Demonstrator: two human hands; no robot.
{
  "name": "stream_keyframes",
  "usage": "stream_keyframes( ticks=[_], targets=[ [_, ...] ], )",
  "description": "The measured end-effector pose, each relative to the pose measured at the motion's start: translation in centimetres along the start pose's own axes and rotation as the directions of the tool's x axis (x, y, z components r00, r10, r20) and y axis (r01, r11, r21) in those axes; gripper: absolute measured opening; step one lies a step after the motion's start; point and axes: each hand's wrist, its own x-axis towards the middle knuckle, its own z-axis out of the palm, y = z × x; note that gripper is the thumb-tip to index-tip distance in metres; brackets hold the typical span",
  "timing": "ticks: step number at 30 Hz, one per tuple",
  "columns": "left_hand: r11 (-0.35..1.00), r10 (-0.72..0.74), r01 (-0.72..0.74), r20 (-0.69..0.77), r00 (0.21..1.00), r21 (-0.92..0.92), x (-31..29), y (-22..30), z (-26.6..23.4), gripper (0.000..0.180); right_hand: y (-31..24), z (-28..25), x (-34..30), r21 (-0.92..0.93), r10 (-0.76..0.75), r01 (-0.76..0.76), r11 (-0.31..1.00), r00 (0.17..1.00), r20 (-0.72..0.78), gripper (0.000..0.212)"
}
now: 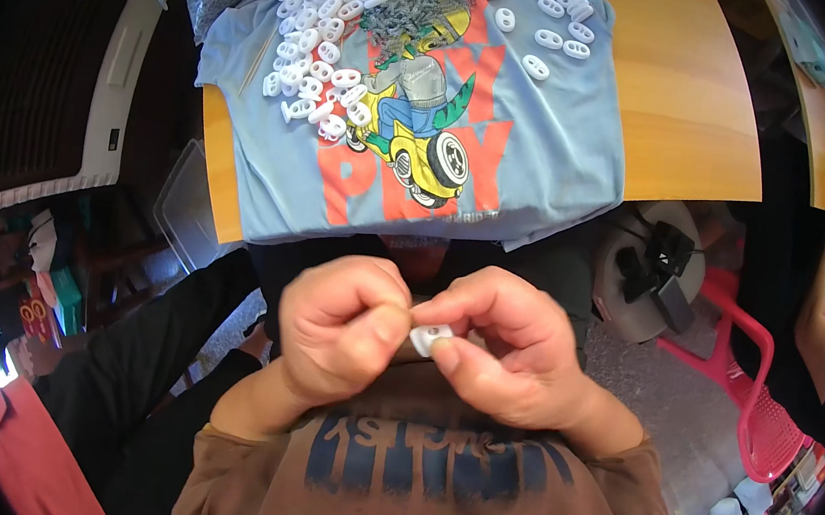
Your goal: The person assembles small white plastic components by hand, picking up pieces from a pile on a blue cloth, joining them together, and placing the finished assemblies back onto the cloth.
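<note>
I'm pinching a white bead [430, 341] in my right hand [513, 354], before my tee [429, 481]; my left hand [343, 329] is pressing thumb to finger beside it — can't tell on what; guessing I'm threading — next move's calling for steady aim

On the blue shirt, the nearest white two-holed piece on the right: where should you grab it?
Probably pinch the white two-holed piece by opposite long edges, reaching down from the near side. It's a small oval lying apart on the blue shirt, with bare cloth on that side leaving room.
</note>
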Motion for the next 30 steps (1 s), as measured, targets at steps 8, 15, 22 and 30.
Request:
stream_keyframes(
  ticks=[8, 15, 22, 30],
  targets=[
    [0.941, 0.268, -0.263, 0.008, 0.963, 0.214, -0.2, 0.7, -0.8, 0.014, -1.4, 0.5, 1.1, 0.394, 0.272, -0.254, 0.884, 0.962, 0.011, 0.031],
    [0.773, 0.344, -0.389, 0.184, 0.921, 0.502, -0.3, 0.6, -3.0, 0.021, -0.7, 1.1, 1.7, 0.393, 0.360, -0.359, 0.847, 0.930, 0.073, 0.027],
    [0.929, -0.224, 0.229, 0.050, 0.973, -0.292, -1.4, 0.5, -3.4, 0.012, 0.3, 1.8, 1.8, -0.114, 0.070, -0.060, 0.992, 0.994, 0.082, 0.034],
    [0.696, -0.439, 0.463, 0.185, 0.879, -0.548, -1.4, 0.5, -4.3, 0.013, 0.9, 1.6, 2.6, -0.364, 0.004, 0.049, 0.930, 0.990, 0.143, 0.035]
  ],
)
